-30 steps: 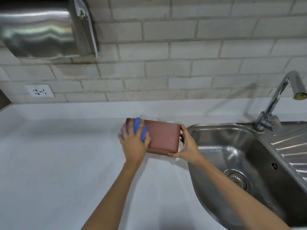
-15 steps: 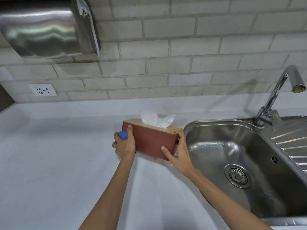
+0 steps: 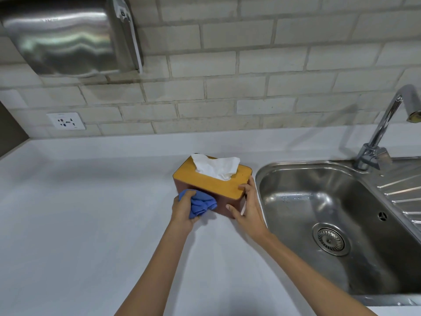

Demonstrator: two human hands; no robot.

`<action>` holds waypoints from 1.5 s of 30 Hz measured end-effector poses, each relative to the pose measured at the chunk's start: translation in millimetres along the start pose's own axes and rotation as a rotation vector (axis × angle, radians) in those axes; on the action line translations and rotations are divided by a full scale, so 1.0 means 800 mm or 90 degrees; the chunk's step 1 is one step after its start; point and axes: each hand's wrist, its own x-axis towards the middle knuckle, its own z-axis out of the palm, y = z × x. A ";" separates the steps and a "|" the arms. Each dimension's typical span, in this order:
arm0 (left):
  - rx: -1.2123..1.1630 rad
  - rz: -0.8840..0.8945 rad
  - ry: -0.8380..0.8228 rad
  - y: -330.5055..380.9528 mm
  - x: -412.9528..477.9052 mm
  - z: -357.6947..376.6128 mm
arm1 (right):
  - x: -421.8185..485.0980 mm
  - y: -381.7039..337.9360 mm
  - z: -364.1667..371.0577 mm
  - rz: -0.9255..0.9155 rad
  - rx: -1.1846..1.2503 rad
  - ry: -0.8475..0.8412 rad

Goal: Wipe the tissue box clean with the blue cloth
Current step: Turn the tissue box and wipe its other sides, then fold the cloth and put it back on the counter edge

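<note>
Turned upright, tissue box (image 3: pixel 211 181) in right fingers (image 3: pixel 247 186); left fingers (image 3: pixel 185 198) clutch cloth (image 3: pixel 202 202).

Pale brick tiles cover the wall (image 3: pixel 250 65) behind a white desk (image 3: pixel 79 213). A shiny steel box (image 3: pixel 61 37) hangs at upper left, a white socket (image 3: pixel 65 121) below it. A steel sink (image 3: pixel 293 224) with a curved tap (image 3: pixel 382 126) sits at right.

Nothing legible; the wall socket (image 3: pixel 66 120) perhaps bears blurred marks.

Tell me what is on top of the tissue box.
A white tissue sticks up from the tissue box lid; the right hand grips its right corner. The slot is covered.
</note>
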 end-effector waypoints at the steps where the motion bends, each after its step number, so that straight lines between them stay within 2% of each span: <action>1: -0.038 -0.025 -0.036 0.005 -0.003 -0.005 | 0.005 0.003 -0.003 0.008 -0.011 0.003; 4: -0.055 0.006 -0.039 0.024 -0.003 -0.024 | 0.016 0.011 -0.013 0.037 -0.028 0.001; 9: 0.132 0.111 0.100 0.053 0.015 -0.041 | 0.023 0.022 -0.025 0.114 -0.003 -0.009; 12: 0.258 0.138 0.065 0.063 0.019 -0.035 | 0.028 0.024 -0.030 0.152 0.006 0.005; 16: 0.279 0.094 0.034 0.056 0.016 -0.024 | 0.038 0.019 -0.041 0.180 -0.005 0.008; 18: 0.228 0.050 0.019 0.045 0.012 -0.027 | 0.031 0.012 -0.043 0.195 -0.031 0.067; 21: 0.148 -0.090 -0.063 0.028 -0.008 -0.029 | 0.004 -0.012 -0.040 0.179 -0.061 0.150; 23: 0.137 -0.142 -0.093 0.015 -0.023 -0.022 | -0.015 -0.035 -0.035 0.137 -0.026 0.075; 26: 0.134 -0.155 -0.138 -0.004 -0.041 -0.009 | -0.030 -0.068 -0.027 0.089 -0.039 -0.086; 30: 0.102 -0.175 -0.269 -0.020 -0.063 0.004 | -0.026 -0.095 -0.032 0.125 -0.038 -0.147; 33: 0.088 -0.179 -0.309 -0.028 -0.074 0.008 | -0.024 -0.102 -0.048 0.131 -0.106 -0.213; 37: 0.205 -0.169 -0.346 -0.032 -0.092 0.006 | -0.026 -0.097 -0.073 0.193 -0.078 -0.190; 40: 0.313 -0.192 -0.371 -0.023 -0.106 0.007 | -0.033 -0.090 -0.089 0.376 0.112 -0.159; 42: 0.397 -0.196 -0.355 -0.013 -0.117 0.014 | -0.046 -0.086 -0.095 0.459 0.200 -0.180; 45: 0.609 -0.166 -0.301 0.003 -0.132 0.042 | -0.068 -0.084 -0.094 0.486 0.266 -0.196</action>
